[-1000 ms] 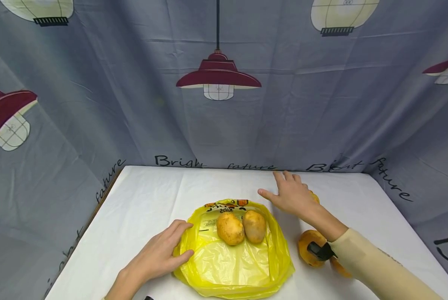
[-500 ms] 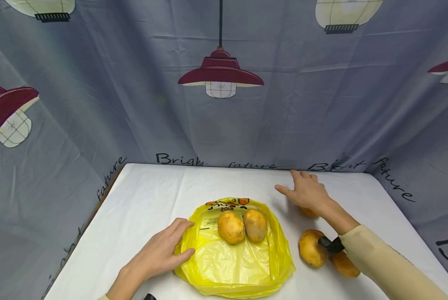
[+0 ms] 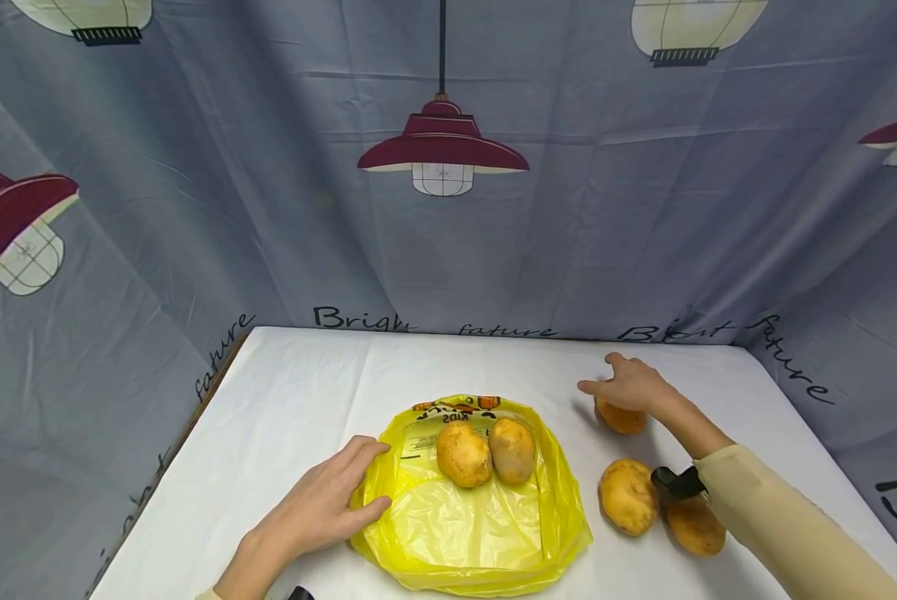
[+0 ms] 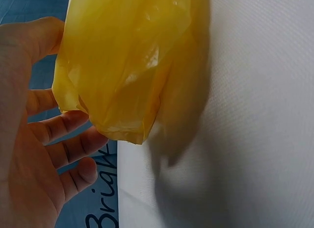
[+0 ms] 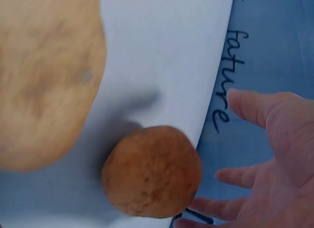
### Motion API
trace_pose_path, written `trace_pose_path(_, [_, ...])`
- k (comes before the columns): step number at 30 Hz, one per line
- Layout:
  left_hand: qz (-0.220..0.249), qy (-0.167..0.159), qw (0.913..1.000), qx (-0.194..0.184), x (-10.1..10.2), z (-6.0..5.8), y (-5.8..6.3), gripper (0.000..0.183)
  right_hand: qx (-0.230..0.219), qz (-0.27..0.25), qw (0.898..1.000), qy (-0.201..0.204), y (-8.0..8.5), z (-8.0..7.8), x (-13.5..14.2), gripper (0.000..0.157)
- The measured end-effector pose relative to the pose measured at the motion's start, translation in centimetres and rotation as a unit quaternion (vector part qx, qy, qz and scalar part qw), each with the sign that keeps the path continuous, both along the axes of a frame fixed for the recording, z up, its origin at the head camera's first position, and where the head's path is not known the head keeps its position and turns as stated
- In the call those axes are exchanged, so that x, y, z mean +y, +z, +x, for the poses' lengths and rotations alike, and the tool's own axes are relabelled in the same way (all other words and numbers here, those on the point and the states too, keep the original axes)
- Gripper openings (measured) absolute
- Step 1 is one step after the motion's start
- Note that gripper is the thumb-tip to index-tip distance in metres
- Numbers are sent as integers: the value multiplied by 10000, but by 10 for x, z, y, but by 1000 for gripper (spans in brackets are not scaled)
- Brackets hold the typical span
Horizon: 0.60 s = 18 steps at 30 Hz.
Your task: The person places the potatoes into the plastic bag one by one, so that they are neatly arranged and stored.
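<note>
A yellow plastic bag (image 3: 467, 533) lies on the white table with its mouth spread wide. Inside it sit two potatoes (image 3: 463, 455), side by side near the far rim. My left hand (image 3: 317, 504) touches the bag's left edge with relaxed fingers; in the left wrist view, fingertips (image 4: 91, 142) meet the outside of the yellow plastic. Over the far loose potato (image 3: 623, 417) hovers my right hand (image 3: 636, 385). The right wrist view has that potato (image 5: 153, 173) beside spread fingers, with a gap to the thumb; whether any fingertip touches it I cannot tell.
Two more loose potatoes, a pale one (image 3: 628, 497) and a browner one (image 3: 694, 525), lie right of the bag, below my right forearm. A grey-blue curtain (image 3: 268, 208) with printed lamps stands behind and on both sides of the table (image 3: 298, 375).
My right hand has moved right and slightly nearer, from beyond the bag's far right to over the far potato. The left hand and bag have stayed in place.
</note>
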<state>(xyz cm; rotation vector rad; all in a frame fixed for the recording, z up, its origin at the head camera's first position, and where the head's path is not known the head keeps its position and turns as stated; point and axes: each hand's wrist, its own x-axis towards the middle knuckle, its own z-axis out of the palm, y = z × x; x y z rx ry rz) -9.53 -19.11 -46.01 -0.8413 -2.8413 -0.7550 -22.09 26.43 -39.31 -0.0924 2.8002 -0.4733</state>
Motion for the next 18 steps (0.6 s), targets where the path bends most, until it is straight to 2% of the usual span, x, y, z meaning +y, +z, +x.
trace_pose_path(4, [-16, 6, 10000, -45, 0, 0, 0, 57, -139, -115, 9998, 27, 0, -1, 7, 95])
trace_pose_path(11, [-4, 7, 10000, -83, 1, -1, 0, 57, -421, -208, 9987, -191, -3, -3, 16, 102])
trace_pose_path(18, [-21, 29, 10000, -87, 1, -1, 0, 56, -1132, -407, 9909, -612, -2, -5, 27, 112])
